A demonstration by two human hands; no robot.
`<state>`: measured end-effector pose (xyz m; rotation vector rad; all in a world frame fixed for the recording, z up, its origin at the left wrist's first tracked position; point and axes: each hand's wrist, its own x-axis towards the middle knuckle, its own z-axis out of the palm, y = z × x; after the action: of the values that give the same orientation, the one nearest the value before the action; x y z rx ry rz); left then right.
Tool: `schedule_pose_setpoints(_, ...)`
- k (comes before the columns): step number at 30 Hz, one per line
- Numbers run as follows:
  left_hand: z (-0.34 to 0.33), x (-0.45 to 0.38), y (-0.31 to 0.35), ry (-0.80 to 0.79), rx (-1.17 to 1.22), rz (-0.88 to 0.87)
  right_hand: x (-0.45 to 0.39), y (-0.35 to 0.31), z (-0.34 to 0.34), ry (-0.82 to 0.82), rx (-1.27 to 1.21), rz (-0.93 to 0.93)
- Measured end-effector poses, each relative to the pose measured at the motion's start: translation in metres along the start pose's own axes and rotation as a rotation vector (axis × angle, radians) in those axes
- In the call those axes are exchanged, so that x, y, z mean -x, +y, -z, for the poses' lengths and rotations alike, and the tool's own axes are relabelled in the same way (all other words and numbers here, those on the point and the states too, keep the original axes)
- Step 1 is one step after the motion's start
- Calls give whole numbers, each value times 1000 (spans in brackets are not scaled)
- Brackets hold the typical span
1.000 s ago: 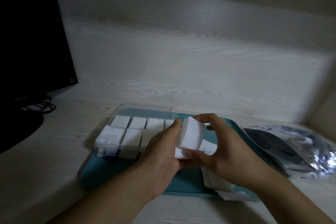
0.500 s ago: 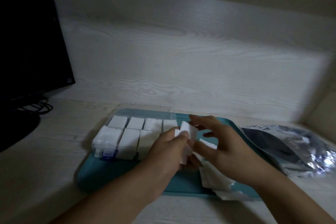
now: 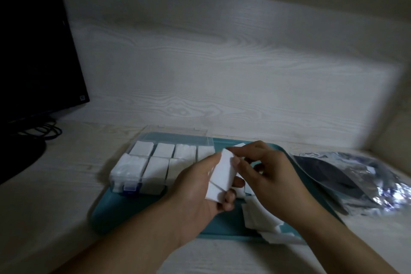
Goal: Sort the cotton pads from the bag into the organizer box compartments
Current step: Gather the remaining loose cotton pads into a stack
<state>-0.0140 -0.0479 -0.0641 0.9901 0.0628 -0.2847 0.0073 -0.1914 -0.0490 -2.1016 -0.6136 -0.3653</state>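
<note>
A: What is hidden?
B: The organizer box [image 3: 142, 169] right part, behind hands.
A: The pads?
B: Left hand [image 3: 195, 193] grips the cotton pad stack [image 3: 220, 176], long axis tilted up-right, above the tray [image 3: 111, 209]; right hand [image 3: 269, 176] pinches its top.

A dark monitor [image 3: 33, 40] stands at nine to ten o'clock on the pale wood-grain surface [image 3: 55, 196], black cables [image 3: 47, 132] looped beneath it. A teal tray [image 3: 124, 211] lies at six o'clock. A wood-grain wall [image 3: 222, 62] rises behind.
</note>
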Motion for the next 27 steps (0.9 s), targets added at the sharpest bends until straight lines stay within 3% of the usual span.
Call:
schedule_pose_setpoints(8,0,2,1,-28,-33,3,-3,1,0,87,-220,-114)
schedule_pose_setpoints(14,-3,4,-1,-57,-29,34,1,1,-1,144,-20,-37)
schedule_pose_setpoints(17,-2,4,0,-49,-19,31,1,1,-3,62,34,-20)
schedule_pose_setpoints(20,0,2,0,-36,-15,28,1,-1,-4,19,15,-5)
schedule_pose_setpoints(27,-2,4,1,-14,-9,4,-1,2,-3,86,-32,-29)
